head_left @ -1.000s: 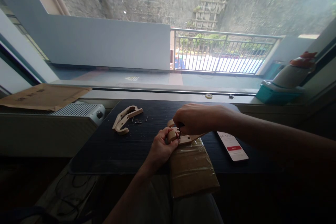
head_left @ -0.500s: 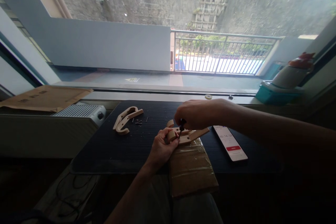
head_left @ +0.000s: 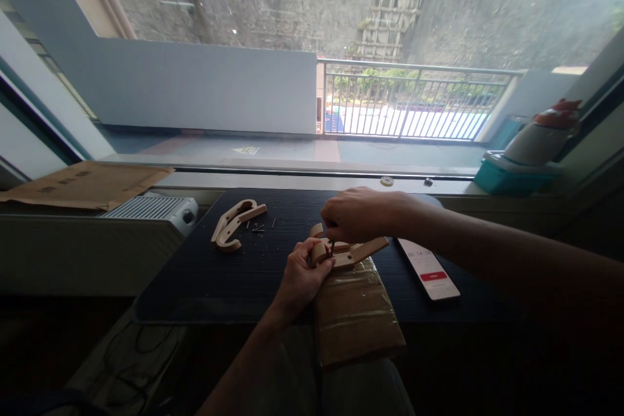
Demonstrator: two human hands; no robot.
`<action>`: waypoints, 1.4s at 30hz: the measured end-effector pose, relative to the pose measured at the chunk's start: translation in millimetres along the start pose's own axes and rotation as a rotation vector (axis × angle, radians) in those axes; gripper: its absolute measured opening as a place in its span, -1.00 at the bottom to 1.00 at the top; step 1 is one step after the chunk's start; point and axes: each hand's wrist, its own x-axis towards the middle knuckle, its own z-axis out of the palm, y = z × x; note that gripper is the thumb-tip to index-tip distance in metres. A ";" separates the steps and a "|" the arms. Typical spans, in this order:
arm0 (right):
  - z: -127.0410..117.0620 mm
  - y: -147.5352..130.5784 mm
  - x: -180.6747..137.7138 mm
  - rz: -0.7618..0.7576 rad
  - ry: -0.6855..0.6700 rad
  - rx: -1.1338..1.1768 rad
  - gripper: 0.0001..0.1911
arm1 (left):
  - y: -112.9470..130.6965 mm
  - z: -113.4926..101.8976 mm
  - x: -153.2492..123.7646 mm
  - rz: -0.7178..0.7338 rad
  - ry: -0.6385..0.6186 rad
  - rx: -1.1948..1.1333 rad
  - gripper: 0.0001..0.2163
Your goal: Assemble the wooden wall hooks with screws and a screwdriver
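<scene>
Over the lap [head_left: 363,387], I see a taped box [head_left: 361,322] jutting past the worktop's [head_left: 195,292] near edge. The wooden parts [head_left: 365,251] lie across its far end, curled ends to the left. My left hand [head_left: 301,273] has its grip pinching one part beside its curl. My right hand [head_left: 358,213] is above, grip curled round a driver [head_left: 333,248] mostly hidden by the fingers; its shaft points down at that part, though I cannot tell what the tip meets. To the right lies a phone [head_left: 429,270] showing a timer. Farther left are loose screws [head_left: 258,230] and two wooden hooks [head_left: 229,229]. Beyond, on the sill [head_left: 292,179], a bottle [head_left: 531,143] tops a teal bin [head_left: 514,177].
</scene>
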 end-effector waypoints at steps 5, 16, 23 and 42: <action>-7.8 -0.8 -5.0 -0.089 0.004 0.005 -0.78 | 0.9 -0.1 0.2 0.004 0.005 0.003 -0.86; 12.7 3.4 -2.6 -0.006 0.173 0.061 -0.80 | 0.3 -1.1 -1.5 -0.021 -0.036 -0.025 -0.78; 42.4 15.6 2.0 -0.023 0.372 0.279 -0.81 | 3.9 -7.9 -9.9 0.015 -0.062 -0.029 -0.65; 64.1 69.4 45.2 -0.025 0.668 0.623 -0.59 | 0.8 -18.3 78.1 -0.064 -0.297 -0.218 -0.73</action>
